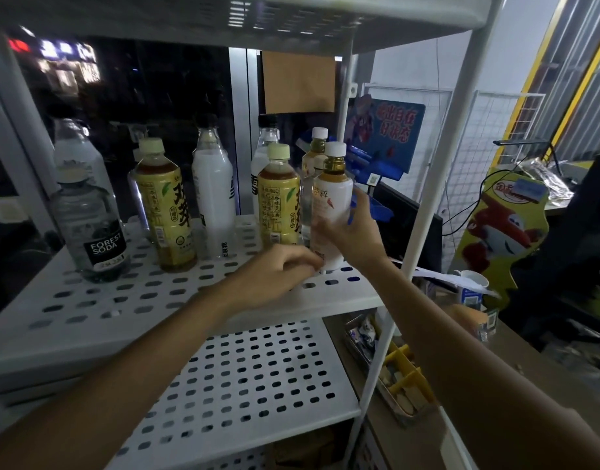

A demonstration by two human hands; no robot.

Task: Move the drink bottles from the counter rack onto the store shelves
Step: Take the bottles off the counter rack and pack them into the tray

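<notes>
Bottle [331, 212], white label & cap, is upright at the shelf's [88, 300] front right corner. Its base is at or just off the deck; can't tell which. Right hand [351, 232] is wrapped round its lower half from the right side, fingers curled behind it, a full hold. Left hand [278, 269] sits low by the base w/ fingers curled in. The tips are blurred, so can't tell if it pinches the bottle or only steadies it. Yellow tea [278, 198] stands just beside on the left, a twin bottle [318, 147] is behind, and the post [415, 245] is near on the right.

To do it well, prob.:
- Set the base flat on solid metal, not over a hole, w/ the bottle vertical.
- Slide it back from the front edge into line w/ the row.
- Mind knuckles vs yellow tea.
- Loosen the right hand only once the bottle stands alone, then draw both hands straight back.
- Label to the front is a plus.
</notes>
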